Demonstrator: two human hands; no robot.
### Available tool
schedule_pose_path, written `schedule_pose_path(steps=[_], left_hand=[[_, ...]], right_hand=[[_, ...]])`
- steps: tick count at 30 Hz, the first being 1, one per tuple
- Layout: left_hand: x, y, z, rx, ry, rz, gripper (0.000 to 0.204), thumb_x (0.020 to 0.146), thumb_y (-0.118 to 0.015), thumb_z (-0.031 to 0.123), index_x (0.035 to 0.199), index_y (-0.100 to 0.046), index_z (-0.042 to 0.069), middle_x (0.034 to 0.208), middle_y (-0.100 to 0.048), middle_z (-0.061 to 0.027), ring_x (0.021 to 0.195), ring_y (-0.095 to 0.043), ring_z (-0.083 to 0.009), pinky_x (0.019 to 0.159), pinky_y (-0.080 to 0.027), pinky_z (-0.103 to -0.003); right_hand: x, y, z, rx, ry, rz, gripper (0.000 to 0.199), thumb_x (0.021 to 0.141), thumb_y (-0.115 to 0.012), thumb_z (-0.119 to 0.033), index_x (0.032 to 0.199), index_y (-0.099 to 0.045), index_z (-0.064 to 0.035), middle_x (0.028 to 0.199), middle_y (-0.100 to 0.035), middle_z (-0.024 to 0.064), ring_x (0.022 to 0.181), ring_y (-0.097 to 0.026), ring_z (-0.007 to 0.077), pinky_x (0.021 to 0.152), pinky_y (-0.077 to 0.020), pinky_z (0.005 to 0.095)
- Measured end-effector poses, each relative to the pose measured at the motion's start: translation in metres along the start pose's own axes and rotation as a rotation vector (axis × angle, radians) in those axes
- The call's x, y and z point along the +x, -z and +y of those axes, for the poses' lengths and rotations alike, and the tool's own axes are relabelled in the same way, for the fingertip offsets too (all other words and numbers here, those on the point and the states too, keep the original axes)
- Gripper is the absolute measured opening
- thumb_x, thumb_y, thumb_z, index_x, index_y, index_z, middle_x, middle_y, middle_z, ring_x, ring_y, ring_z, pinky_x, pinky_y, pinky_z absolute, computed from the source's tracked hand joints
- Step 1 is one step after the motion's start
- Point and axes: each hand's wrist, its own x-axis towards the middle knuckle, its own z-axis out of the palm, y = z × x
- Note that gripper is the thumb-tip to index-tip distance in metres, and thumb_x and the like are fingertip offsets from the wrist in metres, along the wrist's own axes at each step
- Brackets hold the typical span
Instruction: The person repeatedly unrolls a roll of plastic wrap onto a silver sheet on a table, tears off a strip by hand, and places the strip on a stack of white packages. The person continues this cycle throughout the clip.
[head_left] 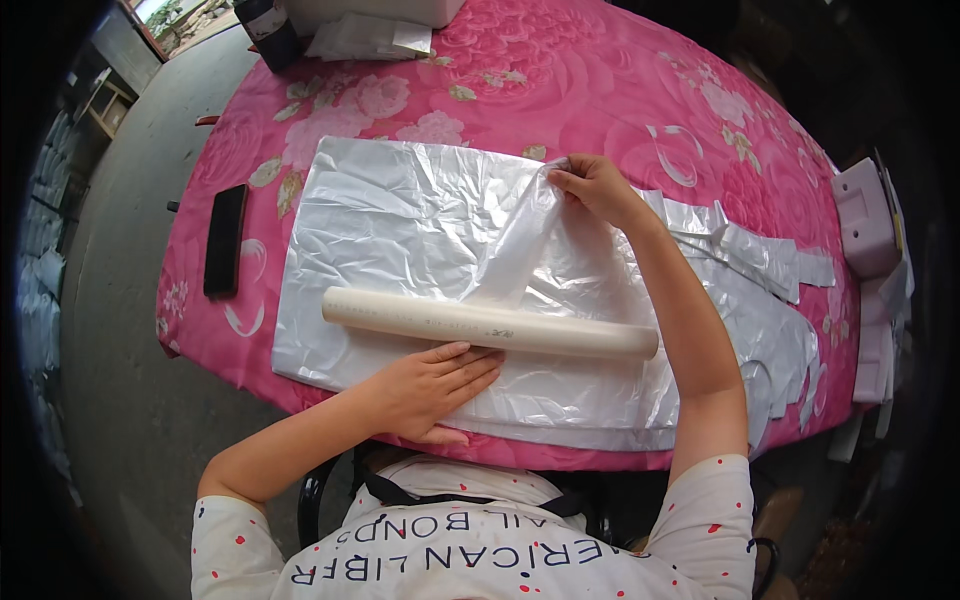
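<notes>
hidden: plastic sheet (400,215) partly under white tube (490,325) | cut off: white box (375,10) beyond sheet, at top edge | blurred: shelves (45,230) left of sheet

A small home workshop: a table (560,90) under a pink flowered cloth stands on a bare concrete floor (130,330), with stacked shelves (45,250) left of it.

You are looking down on a table (700,90) draped in a pink cloth with a printed rose pattern, lit by even daylight. A grey concrete floor (130,380) lies to your left. A wooden shelf unit (105,105) stands at the upper left, near a bright opening.
</notes>
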Motion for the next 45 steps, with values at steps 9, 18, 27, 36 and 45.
schedule_pose_path(steps=[9, 18, 27, 36, 45], left_hand=[[0.006, -0.020, 0.025, -0.074, 0.123, 0.069, 0.083, 0.083, -0.040, 0.059, 0.131, -0.034, -0.009, 0.141, -0.030, -0.0235, 0.133, -0.025, -0.0342, 0.111, -0.013, -0.044], [0.015, -0.033, 0.053, -0.012, 0.199, 0.080, 0.083, 0.084, -0.037, 0.060, 0.133, -0.034, -0.007, 0.143, -0.027, -0.0229, 0.135, -0.023, -0.0332, 0.110, -0.015, -0.044], [0.010, -0.007, 0.023, -0.145, 0.092, 0.057, 0.081, 0.081, -0.050, 0.052, 0.136, -0.029, -0.005, 0.146, -0.022, -0.0198, 0.137, -0.020, -0.0304, 0.110, -0.015, -0.043], [0.011, -0.040, 0.064, -0.021, 0.289, 0.088, 0.079, 0.077, -0.055, 0.048, 0.135, -0.034, -0.001, 0.144, -0.026, -0.0187, 0.136, -0.022, -0.0310, 0.110, -0.014, -0.043], [0.002, 0.001, 0.033, -0.127, 0.046, -0.132, 0.077, 0.072, -0.065, 0.035, 0.135, -0.035, 0.004, 0.146, -0.024, -0.0166, 0.136, -0.020, -0.0299, 0.110, -0.018, -0.042]], right_hand=[[-0.077, -0.054, -0.046, -0.319, 0.300, 0.283, 0.035, 0.085, -0.061, -0.027, 0.111, -0.058, -0.0029, 0.108, -0.056, 0.0175, 0.096, -0.055, 0.0268, 0.081, -0.0457, 0.0349], [-0.175, -0.082, -0.014, -0.810, 0.469, 0.216, 0.050, 0.072, -0.069, -0.015, 0.121, -0.056, -0.0140, 0.101, -0.057, 0.0091, 0.090, -0.053, 0.0265, 0.079, -0.0452, 0.0371], [-0.183, 0.006, 0.013, -0.760, 0.137, 0.599, 0.045, 0.079, -0.065, -0.013, 0.123, -0.055, -0.0135, 0.102, -0.059, 0.0083, 0.091, -0.054, 0.0273, 0.081, -0.0447, 0.0366], [-0.191, -0.082, -0.015, -0.783, 0.502, 0.183, 0.047, 0.070, -0.069, -0.010, 0.115, -0.059, -0.0154, 0.107, -0.060, 0.0045, 0.097, -0.054, 0.0260, 0.087, -0.0419, 0.0378], [-0.059, -0.046, -0.017, -0.763, 0.451, 0.335, 0.044, 0.075, -0.065, -0.007, 0.118, -0.059, -0.0128, 0.114, -0.058, 0.0056, 0.107, -0.050, 0.0270, 0.092, -0.0413, 0.0379]])
